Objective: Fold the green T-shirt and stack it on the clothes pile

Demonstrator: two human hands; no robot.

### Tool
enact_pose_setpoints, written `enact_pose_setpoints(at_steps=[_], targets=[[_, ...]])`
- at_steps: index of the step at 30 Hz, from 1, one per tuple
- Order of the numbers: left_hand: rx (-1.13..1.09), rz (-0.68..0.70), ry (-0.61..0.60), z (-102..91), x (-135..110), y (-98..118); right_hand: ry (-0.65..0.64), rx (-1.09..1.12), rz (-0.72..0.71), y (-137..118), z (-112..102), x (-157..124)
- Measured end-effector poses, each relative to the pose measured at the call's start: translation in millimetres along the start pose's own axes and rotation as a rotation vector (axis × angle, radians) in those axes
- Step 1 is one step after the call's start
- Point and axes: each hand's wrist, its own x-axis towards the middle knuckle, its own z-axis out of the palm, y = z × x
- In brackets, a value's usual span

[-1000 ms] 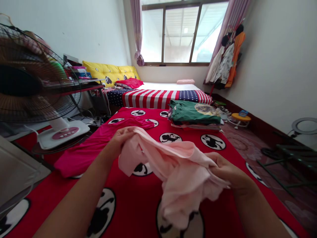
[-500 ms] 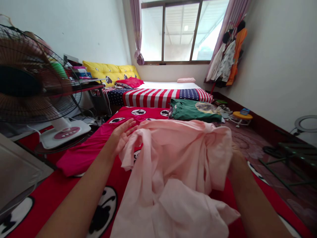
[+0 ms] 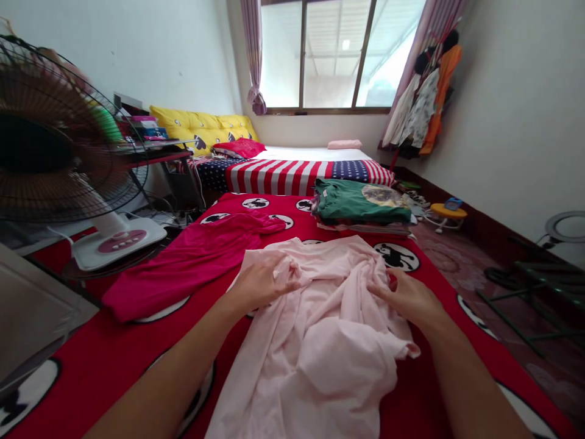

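Note:
A pale pink garment (image 3: 315, 329) lies crumpled on the red blanket with black cartoon patches (image 3: 137, 360) in front of me. My left hand (image 3: 262, 283) pinches a fold of it near its upper left part. On the garment's upper right part, my right hand (image 3: 406, 296) grips the cloth with fingers closed. Both forearms reach in from the bottom of the view.
A magenta garment (image 3: 192, 259) lies to the left of the pink one. A stack of folded clothes with a green shirt on top (image 3: 361, 207) sits farther back right. A standing fan (image 3: 55, 152) is at the left. A flag-patterned bed (image 3: 301, 171) lies beyond; floor clutter at right.
The pink garment was held up and shaken open in the air; now it has come down onto the blanket, and both hands have lowered with it and grip its upper part.

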Motion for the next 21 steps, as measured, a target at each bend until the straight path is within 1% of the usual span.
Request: enact_pose_setpoints(at_steps=[2,4,6,8,9,10,11,12,14,15,16,17,18,21], targets=[[0.157,0.057,0.068,10.6,-2.0,4.2,-0.059,-0.024,-0.02,-5.5,3.7,-2.8],[0.238,0.073,0.101,18.8,-1.8,2.6,-0.12,-0.013,-0.056,-12.3,9.3,-4.9],[0.256,0.051,0.11,23.6,0.6,-3.8,-0.14,0.009,-0.096,-16.5,14.1,-4.9],[0.226,0.025,0.093,24.0,5.0,-13.5,-0.112,0.056,-0.103,-15.2,14.4,-2.8],[0.199,0.02,0.083,22.1,7.7,-18.9,-0.068,0.091,-0.079,-12.2,12.0,-1.2],[0.171,0.022,0.084,18.5,10.7,-24.6,0.007,0.13,-0.035,-8.0,8.0,0.5],[0.139,0.024,0.107,13.3,13.7,-30.5,0.122,0.172,0.02,-3.0,2.6,2.1],[0.106,0.02,0.16,6.6,16.5,-36.7,0.278,0.209,0.08,2.4,-3.4,3.5],[0.063,-0.016,0.359,-9.5,21.0,-50.2,0.61,0.265,0.164,12.6,-14.9,5.2],[0.051,-0.042,0.47,-17.5,22.5,-57.5,0.734,0.292,0.179,16.7,-19.1,5.4],[0.043,-0.068,0.568,-24.6,23.6,-65.0,0.808,0.315,0.178,19.8,-21.7,5.4],[0.044,-0.087,0.646,-30.2,24.2,-72.1,0.844,0.326,0.169,21.8,-22.8,5.1],[0.052,-0.094,0.701,-34.1,24.7,-78.4,0.851,0.321,0.157,22.6,-22.6,4.6],[0.071,-0.081,0.8,-34.7,25.3,-87.7,0.837,0.259,0.098,17.6,-16.9,2.6]])
